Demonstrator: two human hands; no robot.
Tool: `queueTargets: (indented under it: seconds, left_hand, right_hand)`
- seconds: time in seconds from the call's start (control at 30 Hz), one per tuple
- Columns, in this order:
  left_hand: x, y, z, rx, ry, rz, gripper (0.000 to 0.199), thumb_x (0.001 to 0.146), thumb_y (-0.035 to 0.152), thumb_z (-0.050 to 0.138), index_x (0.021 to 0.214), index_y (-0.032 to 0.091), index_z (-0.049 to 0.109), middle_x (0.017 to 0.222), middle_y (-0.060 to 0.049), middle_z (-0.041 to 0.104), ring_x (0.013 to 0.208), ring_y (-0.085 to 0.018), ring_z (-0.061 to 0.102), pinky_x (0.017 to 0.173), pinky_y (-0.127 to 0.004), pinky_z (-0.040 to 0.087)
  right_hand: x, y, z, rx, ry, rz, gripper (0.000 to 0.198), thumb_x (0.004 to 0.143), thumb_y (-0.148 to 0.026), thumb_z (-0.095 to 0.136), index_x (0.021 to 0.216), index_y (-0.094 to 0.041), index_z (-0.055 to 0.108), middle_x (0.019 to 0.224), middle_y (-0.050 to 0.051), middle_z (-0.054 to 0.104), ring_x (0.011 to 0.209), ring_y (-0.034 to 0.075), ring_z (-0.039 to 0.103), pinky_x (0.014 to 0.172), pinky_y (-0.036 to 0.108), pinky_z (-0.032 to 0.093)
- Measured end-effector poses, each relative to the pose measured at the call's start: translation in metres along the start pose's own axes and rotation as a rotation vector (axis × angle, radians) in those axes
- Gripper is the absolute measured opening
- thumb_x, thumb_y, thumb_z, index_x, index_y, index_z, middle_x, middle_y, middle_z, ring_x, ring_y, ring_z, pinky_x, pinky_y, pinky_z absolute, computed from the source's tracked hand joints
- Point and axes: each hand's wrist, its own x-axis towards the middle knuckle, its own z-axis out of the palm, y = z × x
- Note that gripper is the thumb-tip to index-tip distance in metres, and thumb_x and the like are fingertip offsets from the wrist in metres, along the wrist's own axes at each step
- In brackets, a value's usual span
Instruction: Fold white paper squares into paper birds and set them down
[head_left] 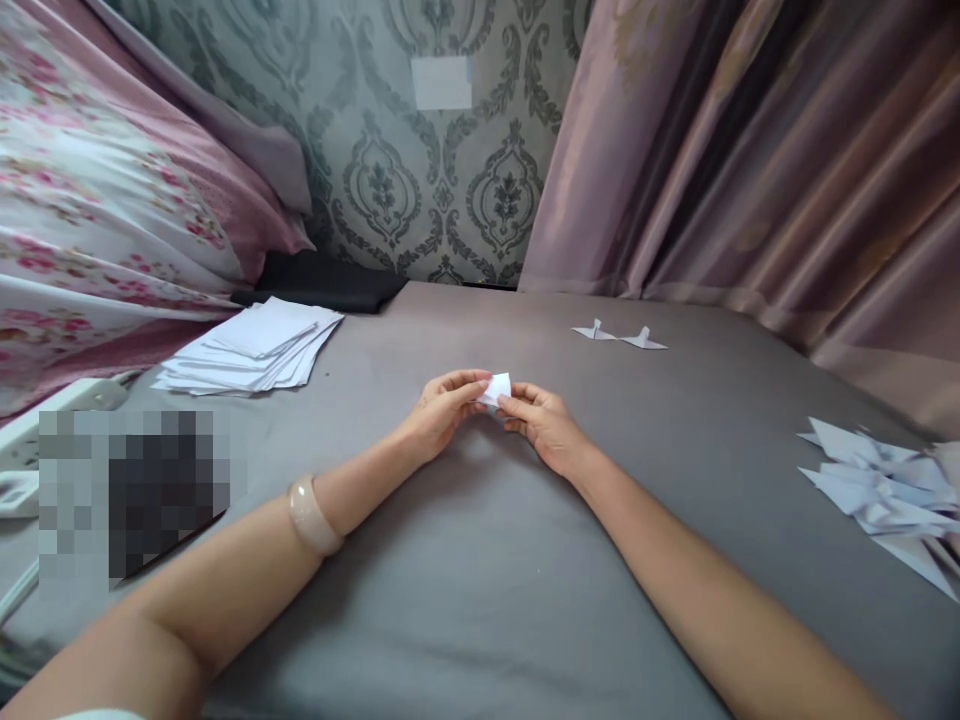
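A small piece of folded white paper (498, 386) is held up between both hands over the middle of the grey sheet. My left hand (448, 408) pinches its left side between thumb and fingers. On the other side, my right hand (547, 425) grips the lower right edge, the thumb in front and the fingers curled behind. The paper's back and the tips of several fingers are hidden. A pale bangle (312, 515) circles my left forearm.
A stack of white paper sheets (251, 345) lies at the left, before a black flat item (330, 282). Two small folded paper figures (619, 336) stand at the back right. Several folded paper pieces (885, 480) are heaped at the far right. A white power strip (56, 415) rests on the left.
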Motion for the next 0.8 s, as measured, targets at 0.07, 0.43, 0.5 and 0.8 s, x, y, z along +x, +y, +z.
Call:
queueTargets:
  seconds: [0.07, 0.43, 0.5, 0.8]
  left_hand:
    - [-0.001, 0.000, -0.001, -0.009, -0.006, -0.023, 0.028, 0.068, 0.019, 0.078, 0.093, 0.008, 0.070, 0.087, -0.008, 0.070, 0.078, -0.015, 0.065, 0.075, -0.027, 0.050]
    - [0.000, 0.006, 0.001, -0.119, 0.067, -0.190, 0.014, 0.077, 0.010, 0.067, 0.089, 0.007, 0.071, 0.087, -0.009, 0.068, 0.078, -0.012, 0.063, 0.073, -0.022, 0.050]
    - [-0.001, 0.008, 0.000, -0.121, 0.061, -0.185, 0.015, 0.077, 0.012, 0.068, 0.091, 0.007, 0.070, 0.087, -0.009, 0.068, 0.079, -0.012, 0.063, 0.075, -0.023, 0.049]
    - [-0.002, 0.009, 0.001, -0.081, 0.024, -0.152, 0.038, 0.065, 0.007, 0.080, 0.101, 0.009, 0.067, 0.088, -0.007, 0.067, 0.080, -0.012, 0.061, 0.074, -0.024, 0.043]
  right_hand:
    - [0.000, 0.000, 0.000, 0.020, 0.016, 0.016, 0.028, 0.067, -0.034, 0.076, 0.087, -0.017, 0.068, 0.084, 0.004, 0.068, 0.069, 0.011, 0.061, 0.059, 0.023, 0.047]
    - [-0.003, 0.004, -0.003, -0.730, 0.080, -0.582, 0.023, 0.083, -0.034, 0.058, 0.093, -0.018, 0.072, 0.102, 0.009, 0.059, 0.088, 0.016, 0.061, 0.067, 0.027, 0.050]
    - [-0.003, 0.006, -0.001, -0.751, 0.050, -0.567, 0.027, 0.084, -0.036, 0.058, 0.099, -0.018, 0.072, 0.104, 0.009, 0.060, 0.087, 0.016, 0.061, 0.066, 0.027, 0.051]
    - [-0.002, 0.005, -0.001, -0.645, 0.033, -0.443, 0.026, 0.081, -0.036, 0.063, 0.099, -0.020, 0.072, 0.106, 0.008, 0.065, 0.090, 0.016, 0.063, 0.073, 0.028, 0.052]
